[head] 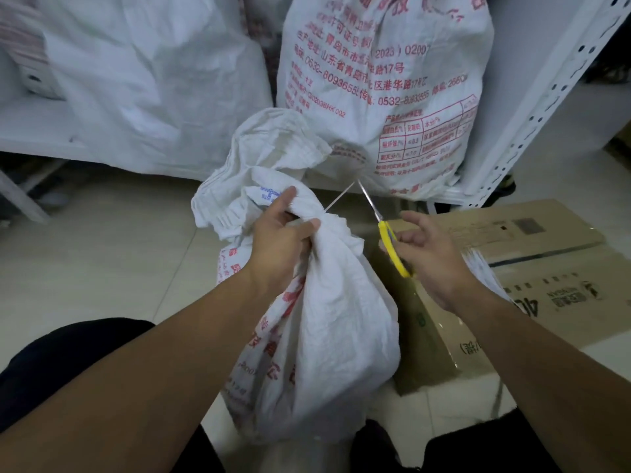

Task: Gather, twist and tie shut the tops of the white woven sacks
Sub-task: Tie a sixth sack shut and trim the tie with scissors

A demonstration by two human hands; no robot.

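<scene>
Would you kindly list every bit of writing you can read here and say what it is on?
"0532-8093655": red print on the standing sack.
"(2023) 0200": same sack, higher up.
"路17号": same sack.
Its printed table: too small to read.
Front sack: red print too crumpled to read.
Cardboard: print blurred, unreadable.

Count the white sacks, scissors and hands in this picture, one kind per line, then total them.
White sacks: 3, the held sack, the printed sack, the plain sack
Scissors: 1
Hands: 2, left hand, right hand
Total: 6
</scene>
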